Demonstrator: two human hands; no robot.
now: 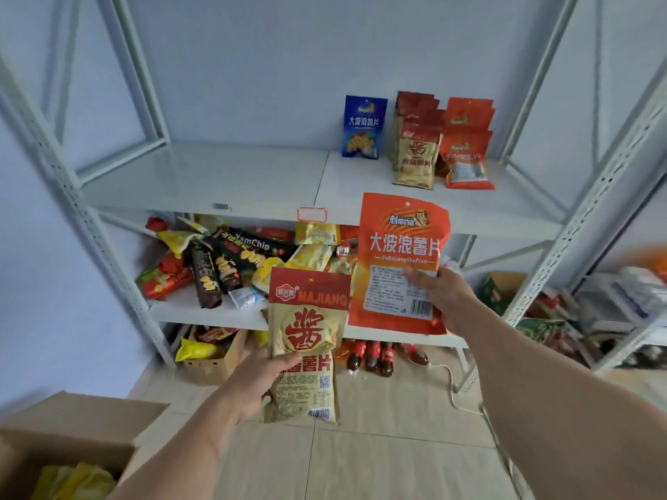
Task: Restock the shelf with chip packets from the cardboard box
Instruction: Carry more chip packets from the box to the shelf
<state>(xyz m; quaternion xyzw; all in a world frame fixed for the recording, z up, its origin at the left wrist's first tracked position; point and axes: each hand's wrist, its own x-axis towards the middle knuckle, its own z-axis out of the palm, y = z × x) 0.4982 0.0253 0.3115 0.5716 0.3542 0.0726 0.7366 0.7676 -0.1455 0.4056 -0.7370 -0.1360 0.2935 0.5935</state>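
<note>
My left hand grips a beige chip packet with a red top band marked MAJIANG, my thumb curled across its front near the middle and my fingers behind it. My right hand grips an orange chip packet by its right edge, thumb on the white label at the front. I hold both packets upright, side by side, in front of the white metal shelf, the orange one higher and to the right, the beige one lower and to the left.

On the upper shelf board, toward the far right, stand three groups of packets: a single blue packet on the left, a row of beige and red packets in the middle, and a row of orange packets just beside them on the right. The left part of that board is bare.

On the board below lies a loose heap of snacks: black YamChip tubes, yellow bags and red wrappers. On the floor under the shelf lie cola bottles, and to their left stands a small carton with yellow bags in it.

The cardboard box sits at the near left corner, its flaps open, with yellow packets showing inside. A white cable runs across the floor tiles near the shelf's right leg.
</note>
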